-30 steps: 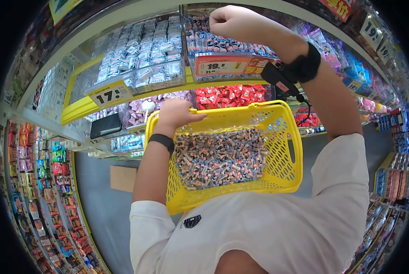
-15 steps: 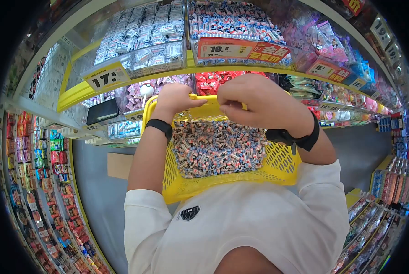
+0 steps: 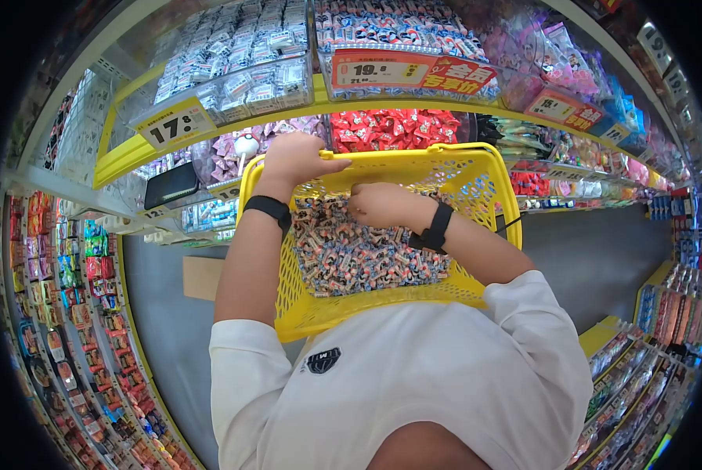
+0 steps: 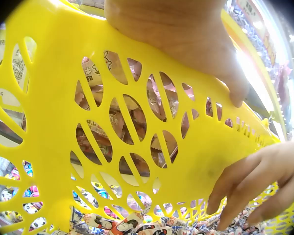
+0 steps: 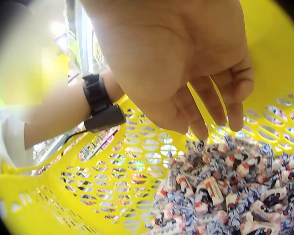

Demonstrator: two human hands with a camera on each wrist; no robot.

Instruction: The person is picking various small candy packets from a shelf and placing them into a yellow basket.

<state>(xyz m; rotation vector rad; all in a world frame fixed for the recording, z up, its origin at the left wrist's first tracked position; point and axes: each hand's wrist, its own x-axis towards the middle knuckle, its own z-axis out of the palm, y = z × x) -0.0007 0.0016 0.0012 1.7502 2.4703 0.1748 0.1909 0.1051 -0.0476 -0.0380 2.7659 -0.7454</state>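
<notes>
A yellow shopping basket [image 3: 476,174] with perforated walls hangs in front of the person's white shirt. My left hand [image 3: 294,157] grips its far left rim, thumb lying along the top; the left wrist view shows that hand [image 4: 176,34] over the wall. Many small wrapped candies [image 3: 351,262], white, blue and red, cover the basket's floor. Inside the basket my right hand [image 3: 394,205] reaches in from the right. In the right wrist view its loose fingers [image 5: 198,125] point down, spread a little, with tips right at the candies [image 5: 225,191] and nothing held.
Beyond the basket are shelf bins of white-wrapped candies [image 3: 249,47], blue-and-white candies [image 3: 398,27] and red-wrapped candies [image 3: 394,129]. A yellow shelf edge [image 3: 233,124] carries price tags. A black box-like object [image 3: 171,186] sits at left; cardboard [image 3: 200,278] lies on the floor.
My right hand has come down from the upper bin of blue-and-white candies, past the basket's far rim, into the basket, its fingers loosening. My left hand keeps its grip on the rim.
</notes>
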